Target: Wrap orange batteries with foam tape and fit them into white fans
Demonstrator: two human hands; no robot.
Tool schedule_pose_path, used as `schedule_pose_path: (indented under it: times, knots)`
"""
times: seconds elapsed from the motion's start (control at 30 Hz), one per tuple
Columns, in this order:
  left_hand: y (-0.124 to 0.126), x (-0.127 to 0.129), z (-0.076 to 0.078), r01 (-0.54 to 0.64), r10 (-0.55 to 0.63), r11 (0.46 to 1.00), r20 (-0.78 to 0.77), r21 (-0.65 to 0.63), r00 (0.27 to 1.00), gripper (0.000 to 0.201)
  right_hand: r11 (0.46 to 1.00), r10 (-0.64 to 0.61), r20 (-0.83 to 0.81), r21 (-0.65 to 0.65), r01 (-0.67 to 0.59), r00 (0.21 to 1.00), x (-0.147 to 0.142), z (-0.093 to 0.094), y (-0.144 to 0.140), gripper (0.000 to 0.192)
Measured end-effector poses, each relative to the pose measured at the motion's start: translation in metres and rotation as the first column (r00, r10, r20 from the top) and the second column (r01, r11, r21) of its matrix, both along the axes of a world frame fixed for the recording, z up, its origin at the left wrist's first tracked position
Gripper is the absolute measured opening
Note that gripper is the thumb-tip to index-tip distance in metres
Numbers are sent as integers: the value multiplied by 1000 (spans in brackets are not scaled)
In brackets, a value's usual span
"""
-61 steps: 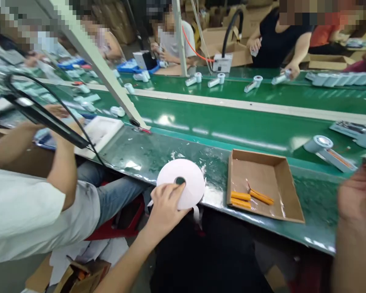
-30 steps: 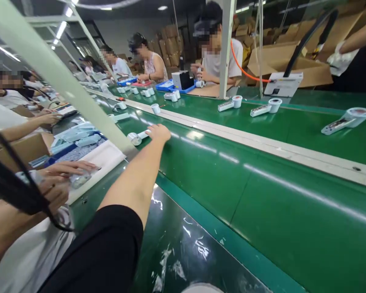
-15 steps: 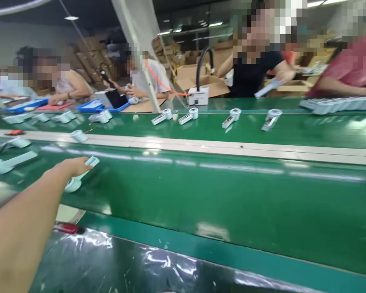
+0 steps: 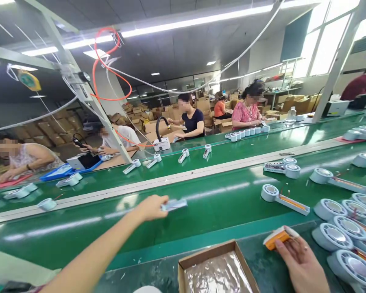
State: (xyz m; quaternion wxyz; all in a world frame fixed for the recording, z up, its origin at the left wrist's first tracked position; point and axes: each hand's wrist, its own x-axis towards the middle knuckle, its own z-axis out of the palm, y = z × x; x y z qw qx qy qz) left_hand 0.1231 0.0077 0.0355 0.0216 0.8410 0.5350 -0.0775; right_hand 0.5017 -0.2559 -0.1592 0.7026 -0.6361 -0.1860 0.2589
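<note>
My left hand (image 4: 152, 207) reaches out over the green conveyor belt. It is closed on the end of a pale blue handheld fan casing (image 4: 177, 204) that sticks out to the right of the fingers; the round part is not visible. At lower right, my right hand (image 4: 303, 258) pinches a small orange and white piece (image 4: 277, 239), whose kind I cannot make out. Beyond it, a pale blue fan casing (image 4: 270, 192) with an orange strip in its handle lies on the belt. Several more round-headed fan casings (image 4: 335, 236) are crowded just right of my right hand.
A shallow cardboard box (image 4: 181, 276) with clear plastic in it stands at the front edge. A pale rail (image 4: 192, 173) divides the belt from a far one (image 4: 232, 150) carrying more fan casings. Co-workers sit across it. A slanted metal post (image 4: 116, 140) rises at left.
The view has swung to the right and up. My left hand still grips a fan casing, now nearer the middle of view. My right hand with the orange and white piece has come into view.
</note>
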Motion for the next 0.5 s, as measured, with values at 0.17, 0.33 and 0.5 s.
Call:
schedule_pose_path:
  times: [0.17, 0.33, 0.5]
  knots:
    - [-36, 116, -37, 474, -472, 879, 53, -46, 880, 20, 981, 171, 10, 95, -171, 985, -19, -12, 4, 73]
    - [-69, 159, -63, 674, -673, 739, 25, -27, 739, 20, 958, 213, 79, 179, -224, 974, -18, -2, 3, 63]
    - [-77, 188, -79, 669, -668, 742, 30, -39, 743, 27, 916, 294, 268, 194, -350, 918, -7, 58, 24, 61]
